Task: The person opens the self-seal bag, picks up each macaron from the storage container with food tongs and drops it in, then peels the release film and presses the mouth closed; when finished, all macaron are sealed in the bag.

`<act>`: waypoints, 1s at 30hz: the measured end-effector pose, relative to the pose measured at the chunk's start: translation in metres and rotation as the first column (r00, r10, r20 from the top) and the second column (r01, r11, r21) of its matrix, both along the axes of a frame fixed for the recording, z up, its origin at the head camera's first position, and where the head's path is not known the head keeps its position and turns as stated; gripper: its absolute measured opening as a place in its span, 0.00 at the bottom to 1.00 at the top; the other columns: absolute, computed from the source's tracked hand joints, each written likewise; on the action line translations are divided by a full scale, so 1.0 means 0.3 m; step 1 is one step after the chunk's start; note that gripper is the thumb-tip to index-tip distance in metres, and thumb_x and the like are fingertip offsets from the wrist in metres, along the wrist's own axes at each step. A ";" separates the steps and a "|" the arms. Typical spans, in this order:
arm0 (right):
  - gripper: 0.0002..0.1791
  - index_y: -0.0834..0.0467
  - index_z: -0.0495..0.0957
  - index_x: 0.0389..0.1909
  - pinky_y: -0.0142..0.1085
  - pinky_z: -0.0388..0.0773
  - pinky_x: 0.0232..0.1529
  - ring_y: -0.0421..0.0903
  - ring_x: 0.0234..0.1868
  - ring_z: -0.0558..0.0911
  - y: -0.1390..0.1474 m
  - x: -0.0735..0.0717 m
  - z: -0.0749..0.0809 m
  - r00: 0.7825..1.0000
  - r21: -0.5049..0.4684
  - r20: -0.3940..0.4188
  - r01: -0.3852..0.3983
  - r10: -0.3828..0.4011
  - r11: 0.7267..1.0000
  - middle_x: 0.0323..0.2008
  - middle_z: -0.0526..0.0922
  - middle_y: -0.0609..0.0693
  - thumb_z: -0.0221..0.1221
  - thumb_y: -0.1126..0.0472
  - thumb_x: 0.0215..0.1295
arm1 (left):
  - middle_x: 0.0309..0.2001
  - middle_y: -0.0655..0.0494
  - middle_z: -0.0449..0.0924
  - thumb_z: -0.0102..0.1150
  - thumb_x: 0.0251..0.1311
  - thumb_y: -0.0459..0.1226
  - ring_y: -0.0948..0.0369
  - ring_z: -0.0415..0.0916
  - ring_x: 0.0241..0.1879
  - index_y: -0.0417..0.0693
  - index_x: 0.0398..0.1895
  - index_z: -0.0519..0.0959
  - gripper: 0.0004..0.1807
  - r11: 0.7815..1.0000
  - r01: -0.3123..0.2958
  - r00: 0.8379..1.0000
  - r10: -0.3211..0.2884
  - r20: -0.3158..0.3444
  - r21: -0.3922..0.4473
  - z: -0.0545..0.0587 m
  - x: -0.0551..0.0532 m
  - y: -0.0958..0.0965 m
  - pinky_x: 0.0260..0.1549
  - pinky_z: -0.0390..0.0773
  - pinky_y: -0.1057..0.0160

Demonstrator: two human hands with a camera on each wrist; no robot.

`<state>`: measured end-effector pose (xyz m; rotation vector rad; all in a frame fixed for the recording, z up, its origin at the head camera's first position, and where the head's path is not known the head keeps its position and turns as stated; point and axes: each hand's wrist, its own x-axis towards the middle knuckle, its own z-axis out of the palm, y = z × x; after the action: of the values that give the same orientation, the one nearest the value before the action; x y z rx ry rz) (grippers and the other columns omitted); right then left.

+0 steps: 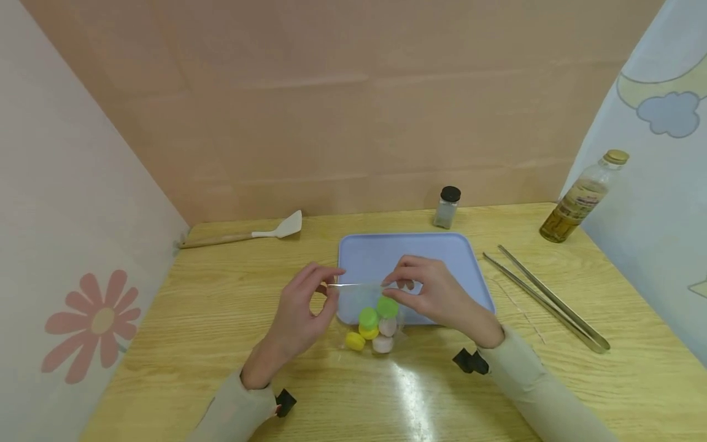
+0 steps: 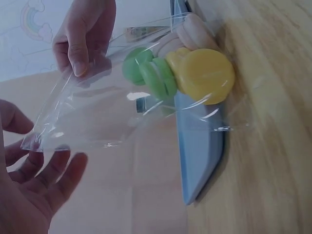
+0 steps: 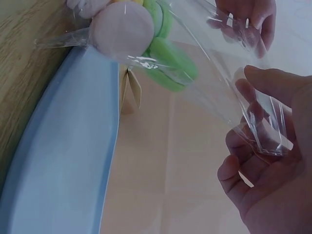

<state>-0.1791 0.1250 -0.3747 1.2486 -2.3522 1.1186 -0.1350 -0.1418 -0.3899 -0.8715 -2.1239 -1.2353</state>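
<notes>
A clear plastic bag (image 2: 105, 117) hangs between both hands, its top edge stretched level. My left hand (image 1: 301, 310) pinches one top corner between thumb and fingers. At the opposite corner my right hand (image 1: 433, 291) pinches the film, other fingers loosely bent. In the bottom of the bag lie several macarons: green ones (image 1: 369, 317), yellow ones (image 1: 355, 341) and pale pink ones (image 1: 383, 344). They sit low, close to the table, in front of the near edge of a blue tray (image 1: 409, 248).
A white spatula (image 1: 287, 225) with a wooden handle lies at the back left. Behind the tray stands a black-capped jar (image 1: 446, 207). Metal tongs (image 1: 552, 304) and a thin tie (image 1: 521, 310) lie to the right, with an oil bottle (image 1: 580, 199) beyond, against the wall.
</notes>
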 end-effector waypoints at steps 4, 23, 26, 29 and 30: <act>0.05 0.53 0.88 0.37 0.38 0.74 0.23 0.40 0.25 0.73 -0.003 -0.002 0.001 1.000 -0.005 -0.005 -0.009 0.009 1.000 0.28 0.74 0.35 0.72 0.63 0.61 | 0.37 0.54 0.76 0.67 0.60 0.32 0.57 0.76 0.37 0.44 0.52 0.82 0.17 0.988 -0.021 0.998 0.029 0.047 -0.153 0.028 -0.007 0.020 0.37 0.82 0.60; 0.06 0.51 0.89 0.36 0.32 0.71 0.23 0.39 0.24 0.73 -0.024 -0.010 -0.007 0.993 -0.002 -0.096 -0.066 0.065 0.998 0.27 0.75 0.36 0.71 0.64 0.60 | 0.32 0.58 0.77 0.74 0.58 0.34 0.65 0.76 0.30 0.45 0.34 0.89 0.03 0.961 0.065 0.997 -0.052 0.054 -0.268 0.055 -0.054 0.069 0.30 0.78 0.69; 0.05 0.51 0.89 0.33 0.30 0.71 0.24 0.38 0.25 0.73 -0.030 -0.008 -0.007 0.992 -0.013 -0.108 -0.072 0.070 0.997 0.28 0.76 0.36 0.72 0.65 0.59 | 0.31 0.57 0.77 0.74 0.58 0.33 0.66 0.72 0.28 0.44 0.35 0.90 0.03 0.964 0.076 0.997 -0.069 0.038 -0.255 0.051 -0.056 0.070 0.28 0.75 0.70; 0.05 0.52 0.88 0.30 0.30 0.72 0.25 0.36 0.27 0.74 -0.030 -0.005 -0.006 0.992 -0.020 -0.105 -0.067 0.065 0.998 0.29 0.76 0.36 0.72 0.65 0.59 | 0.31 0.57 0.76 0.74 0.58 0.34 0.66 0.70 0.27 0.44 0.35 0.90 0.04 0.965 0.077 0.997 -0.070 0.038 -0.251 0.050 -0.055 0.067 0.26 0.73 0.71; 0.05 0.52 0.88 0.29 0.30 0.72 0.26 0.36 0.28 0.74 -0.029 -0.004 -0.005 0.992 -0.022 -0.106 -0.065 0.062 0.998 0.29 0.77 0.36 0.72 0.65 0.59 | 0.31 0.58 0.76 0.74 0.58 0.34 0.67 0.70 0.27 0.44 0.35 0.90 0.04 0.965 0.075 0.997 -0.066 0.044 -0.250 0.051 -0.055 0.064 0.26 0.73 0.71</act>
<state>-0.1804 0.1164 -0.3760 1.3482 -2.2293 1.0713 -0.1515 -0.1225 -0.3747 -1.0473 -2.3315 -1.0347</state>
